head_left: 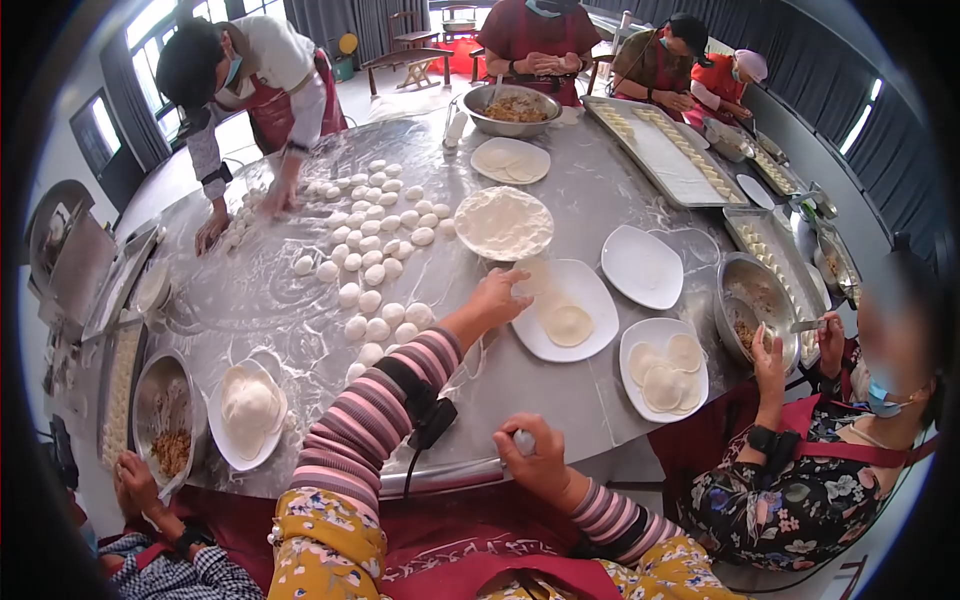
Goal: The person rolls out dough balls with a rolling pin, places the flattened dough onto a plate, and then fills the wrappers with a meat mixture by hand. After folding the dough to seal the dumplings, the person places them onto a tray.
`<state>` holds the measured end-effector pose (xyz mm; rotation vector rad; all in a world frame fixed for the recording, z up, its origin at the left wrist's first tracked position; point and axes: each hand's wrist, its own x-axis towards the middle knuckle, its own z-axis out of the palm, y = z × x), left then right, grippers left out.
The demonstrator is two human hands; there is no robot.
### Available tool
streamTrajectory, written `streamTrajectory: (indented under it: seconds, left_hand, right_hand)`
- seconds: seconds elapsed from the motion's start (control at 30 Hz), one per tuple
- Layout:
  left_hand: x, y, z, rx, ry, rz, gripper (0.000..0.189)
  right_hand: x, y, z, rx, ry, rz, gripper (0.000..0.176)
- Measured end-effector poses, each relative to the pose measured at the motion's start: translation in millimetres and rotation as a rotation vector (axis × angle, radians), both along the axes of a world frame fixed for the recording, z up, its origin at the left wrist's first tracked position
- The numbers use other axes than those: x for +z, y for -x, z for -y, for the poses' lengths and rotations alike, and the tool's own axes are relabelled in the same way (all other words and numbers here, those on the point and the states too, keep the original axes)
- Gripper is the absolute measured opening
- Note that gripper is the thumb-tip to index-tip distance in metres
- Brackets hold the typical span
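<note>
My left hand (498,298) reaches over the near-left rim of a white square plate (590,335), its fingers apart. Just beyond the fingertips is a blurred thin dough wrapper (543,281); whether it still touches them is hard to tell. Another round dough wrapper (569,325) lies flat on that plate. Close to the table's front edge, my right hand (540,462) is closed around a pale, rounded end that looks like a rolling pin (524,441); most of it is hidden. Several floury dough balls (378,329) spread across the metal table left of my left hand.
Beyond the plate sits a bowl of flour (504,222). A plate of wrappers (664,372) and a filling bowl (755,305) are at right, beside a seated person (800,470). Another person's hands (245,205) work dough at far left. Dumpling trays (665,150) line the far right.
</note>
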<state>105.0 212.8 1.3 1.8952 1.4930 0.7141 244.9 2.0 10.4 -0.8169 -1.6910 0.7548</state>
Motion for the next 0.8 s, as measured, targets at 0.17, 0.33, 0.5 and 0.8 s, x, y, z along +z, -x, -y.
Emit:
streamTrajectory:
  seconds: [0.17, 0.33, 0.5, 0.8]
  left_hand:
    - [-9, -9, -5, 0.029, -0.080, -0.019, 0.056]
    - [26, -6, 52, 0.047, 0.079, 0.063, 0.058]
    - [35, 28, 68, 0.038, 0.351, 0.124, 0.050]
    - [13, -11, 32, -0.135, -0.482, -0.483, 0.058]
  right_hand:
    - [1, -2, -1, 0.046, -0.007, -0.050, 0.020]
    - [-2, 0, -1, 0.034, -0.041, -0.041, 0.021]
    - [-2, 0, 1, 0.019, -0.030, -0.052, 0.022]
    - [-5, 1, 1, -0.039, -0.051, 0.016, 0.024]
